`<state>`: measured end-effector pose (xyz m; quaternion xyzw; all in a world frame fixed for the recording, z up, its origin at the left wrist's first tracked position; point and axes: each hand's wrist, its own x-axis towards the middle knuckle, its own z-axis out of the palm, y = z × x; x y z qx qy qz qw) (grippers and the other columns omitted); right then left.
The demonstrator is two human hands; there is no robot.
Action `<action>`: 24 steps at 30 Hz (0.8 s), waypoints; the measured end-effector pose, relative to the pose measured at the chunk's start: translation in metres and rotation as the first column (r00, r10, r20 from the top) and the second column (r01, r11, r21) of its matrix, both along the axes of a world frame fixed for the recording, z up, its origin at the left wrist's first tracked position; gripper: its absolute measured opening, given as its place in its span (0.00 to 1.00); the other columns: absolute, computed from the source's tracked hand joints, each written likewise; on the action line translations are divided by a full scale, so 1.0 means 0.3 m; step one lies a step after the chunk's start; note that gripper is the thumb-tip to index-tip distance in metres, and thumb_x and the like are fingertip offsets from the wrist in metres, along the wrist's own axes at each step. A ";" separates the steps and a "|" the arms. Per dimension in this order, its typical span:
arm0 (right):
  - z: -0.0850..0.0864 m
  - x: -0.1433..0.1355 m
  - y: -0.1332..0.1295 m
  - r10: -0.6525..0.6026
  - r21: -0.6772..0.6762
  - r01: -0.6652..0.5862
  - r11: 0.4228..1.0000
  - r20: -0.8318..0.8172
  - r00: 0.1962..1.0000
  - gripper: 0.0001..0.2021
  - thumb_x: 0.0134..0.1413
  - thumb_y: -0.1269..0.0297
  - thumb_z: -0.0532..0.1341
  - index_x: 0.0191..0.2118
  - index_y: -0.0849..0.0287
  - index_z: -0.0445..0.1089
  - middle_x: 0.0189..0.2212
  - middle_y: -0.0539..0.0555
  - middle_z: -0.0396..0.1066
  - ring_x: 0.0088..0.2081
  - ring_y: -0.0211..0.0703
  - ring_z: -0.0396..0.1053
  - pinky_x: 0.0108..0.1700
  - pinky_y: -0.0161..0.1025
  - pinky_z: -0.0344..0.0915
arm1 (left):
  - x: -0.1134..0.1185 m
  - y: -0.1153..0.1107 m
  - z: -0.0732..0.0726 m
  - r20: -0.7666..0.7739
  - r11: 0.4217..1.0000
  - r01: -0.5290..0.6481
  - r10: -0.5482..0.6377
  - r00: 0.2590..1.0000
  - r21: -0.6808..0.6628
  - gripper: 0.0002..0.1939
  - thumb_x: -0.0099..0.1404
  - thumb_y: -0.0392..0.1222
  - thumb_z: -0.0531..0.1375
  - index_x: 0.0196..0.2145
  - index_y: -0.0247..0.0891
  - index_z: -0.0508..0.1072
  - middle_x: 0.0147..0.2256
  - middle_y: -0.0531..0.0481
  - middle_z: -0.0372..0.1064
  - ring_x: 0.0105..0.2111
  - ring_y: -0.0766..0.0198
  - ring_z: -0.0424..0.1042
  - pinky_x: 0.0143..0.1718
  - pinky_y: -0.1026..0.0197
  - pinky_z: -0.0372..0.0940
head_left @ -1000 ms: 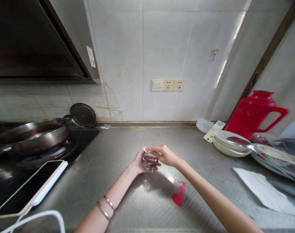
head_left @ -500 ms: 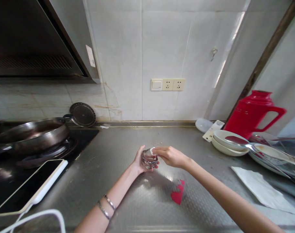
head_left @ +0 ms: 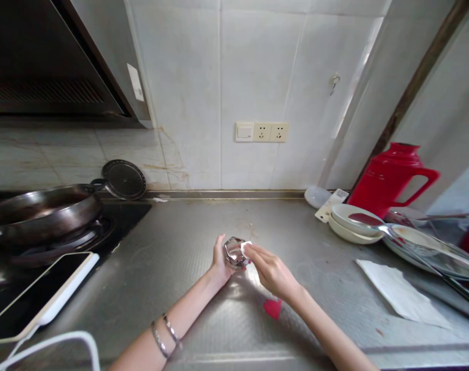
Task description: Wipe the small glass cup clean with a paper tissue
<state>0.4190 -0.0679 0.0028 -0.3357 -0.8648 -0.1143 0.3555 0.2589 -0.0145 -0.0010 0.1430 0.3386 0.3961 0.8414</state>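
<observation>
My left hand [head_left: 221, 268] is wrapped round a small clear glass cup [head_left: 234, 253] with a faceted, shiny wall, held just above the metal counter near the middle of the view. The cup's mouth faces up and somewhat toward me. At its right rim, my right hand [head_left: 272, 268] pinches a folded white tissue [head_left: 245, 249] that touches the glass. The fingers of the left hand behind and under the cup are mostly hidden. A red heart-shaped piece [head_left: 273, 308] lies on the counter below my right hand, partly covered by the forearm.
At left, a steel pan [head_left: 45, 211] sits on the stove, with a phone [head_left: 37, 296] and white cable before it. To the right stand stacked white bowls [head_left: 352, 234], a red thermos jug [head_left: 388, 178], plates and a flat white paper sheet [head_left: 402, 293]. Grey steel counter [head_left: 172, 232] runs between.
My right hand has swung lower and turned, its tissue still at the cup's right rim. The cup's mouth now shows more openly. My view has shifted slightly right.
</observation>
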 end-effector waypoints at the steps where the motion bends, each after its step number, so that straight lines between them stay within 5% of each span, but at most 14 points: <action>1: -0.008 -0.009 -0.007 -0.010 0.007 0.010 1.000 -0.014 1.000 0.23 0.57 0.82 0.47 0.57 0.64 0.59 0.49 0.64 0.71 0.56 0.48 0.65 0.53 0.46 0.69 | 0.003 -0.006 0.003 -0.036 0.999 -0.042 0.042 0.998 0.015 0.29 0.61 0.61 0.48 0.31 0.29 0.74 0.19 0.43 0.71 0.17 0.56 0.69 0.16 0.60 0.60; 15: -0.061 -0.152 -0.090 -0.215 0.045 0.221 0.974 -0.103 0.971 0.25 0.51 0.85 0.47 0.56 0.69 0.61 0.49 0.70 0.69 0.56 0.54 0.64 0.53 0.52 0.68 | 0.014 -0.026 -0.028 0.023 0.965 -0.261 0.260 0.965 0.038 0.20 0.61 0.52 0.50 0.29 0.33 0.72 0.23 0.46 0.72 0.24 0.58 0.71 0.29 0.61 0.62; 19: -0.063 -0.195 -0.113 -0.219 0.047 0.224 0.973 -0.101 0.971 0.25 0.54 0.82 0.48 0.59 0.72 0.57 0.53 0.72 0.66 0.59 0.57 0.60 0.53 0.52 0.68 | 0.013 -0.021 -0.020 0.088 0.933 -0.352 0.346 0.934 0.075 0.17 0.60 0.49 0.50 0.26 0.35 0.70 0.21 0.49 0.69 0.23 0.60 0.70 0.30 0.61 0.63; 24: -0.067 -0.248 -0.131 -0.186 0.053 0.193 0.980 -0.120 0.975 0.27 0.55 0.82 0.48 0.62 0.70 0.53 0.55 0.70 0.64 0.60 0.54 0.57 0.55 0.54 0.67 | 0.002 -0.020 -0.001 0.113 0.934 -0.333 0.320 0.941 0.130 0.15 0.58 0.47 0.49 0.22 0.36 0.67 0.18 0.50 0.66 0.20 0.62 0.68 0.28 0.61 0.64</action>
